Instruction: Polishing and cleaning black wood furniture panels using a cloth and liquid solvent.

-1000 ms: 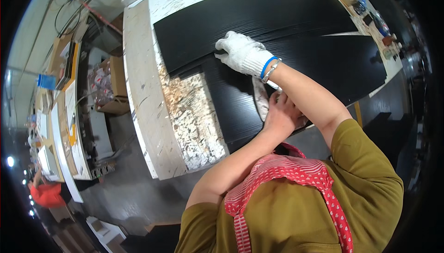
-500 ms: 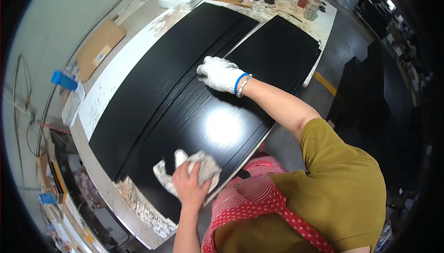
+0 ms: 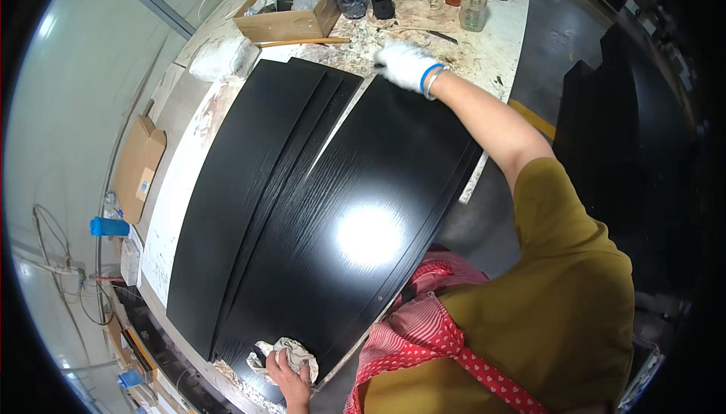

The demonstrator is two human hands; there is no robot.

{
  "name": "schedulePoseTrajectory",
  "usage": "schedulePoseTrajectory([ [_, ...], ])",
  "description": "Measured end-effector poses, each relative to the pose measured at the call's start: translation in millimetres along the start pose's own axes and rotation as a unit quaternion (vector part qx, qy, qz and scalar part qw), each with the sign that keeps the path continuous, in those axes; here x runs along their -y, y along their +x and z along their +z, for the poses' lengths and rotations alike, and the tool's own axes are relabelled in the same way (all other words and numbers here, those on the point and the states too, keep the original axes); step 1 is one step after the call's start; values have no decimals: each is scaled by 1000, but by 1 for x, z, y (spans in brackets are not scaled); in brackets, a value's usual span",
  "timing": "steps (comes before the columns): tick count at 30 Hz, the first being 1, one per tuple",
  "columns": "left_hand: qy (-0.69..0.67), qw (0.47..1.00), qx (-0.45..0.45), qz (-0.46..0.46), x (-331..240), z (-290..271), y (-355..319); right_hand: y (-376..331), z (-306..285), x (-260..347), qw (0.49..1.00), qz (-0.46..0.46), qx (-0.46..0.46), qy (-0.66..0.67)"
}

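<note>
My left hand (image 3: 287, 375), bare, is closed on a crumpled whitish cloth (image 3: 304, 361) at the near end of a glossy black wood-grain panel (image 3: 333, 179). At that panel's far end is my right hand (image 3: 408, 65), in a white knitted glove with a blue cuff. Its fingers are bunched and somewhat blurred, with a small dark bit by their tips; what they hold, if anything, I cannot make out. Alongside on the left lies another black panel (image 3: 234, 164), with a narrow stepped edge between the two.
The panels lie on a paint-spattered white table (image 3: 508, 43). Toward its far side are a cardboard box (image 3: 291, 27) of small items, a wooden stick (image 3: 310, 40), a white wrapped bundle (image 3: 224, 58), a black cup (image 3: 383, 6) and two bottles (image 3: 474, 2). A blue cup (image 3: 110, 226) stands at left.
My right hand has moved away from me, from mid-panel to its far end. My left hand with the cloth now shows lower, at the near end. The whole view has shifted.
</note>
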State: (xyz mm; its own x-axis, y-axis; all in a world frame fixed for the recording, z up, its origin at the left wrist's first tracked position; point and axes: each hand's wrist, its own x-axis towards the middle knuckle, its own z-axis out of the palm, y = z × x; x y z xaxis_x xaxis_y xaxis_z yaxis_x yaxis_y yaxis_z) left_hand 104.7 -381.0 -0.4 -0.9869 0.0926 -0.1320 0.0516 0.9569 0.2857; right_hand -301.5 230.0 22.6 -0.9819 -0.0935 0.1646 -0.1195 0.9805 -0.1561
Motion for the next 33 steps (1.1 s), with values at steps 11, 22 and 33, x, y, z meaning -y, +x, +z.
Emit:
schedulePoseTrajectory([
  [11,-83,992,-37,92,-120,-37,216,-27,-13,-58,876,143,-121,445],
  [22,-137,985,100,-21,-105,-36,283,-130,-32,-47,687,300,-210,628],
  [33,151,965,-174,125,-162,-164,152,-97,-64,-89,413,9,-406,815],
])
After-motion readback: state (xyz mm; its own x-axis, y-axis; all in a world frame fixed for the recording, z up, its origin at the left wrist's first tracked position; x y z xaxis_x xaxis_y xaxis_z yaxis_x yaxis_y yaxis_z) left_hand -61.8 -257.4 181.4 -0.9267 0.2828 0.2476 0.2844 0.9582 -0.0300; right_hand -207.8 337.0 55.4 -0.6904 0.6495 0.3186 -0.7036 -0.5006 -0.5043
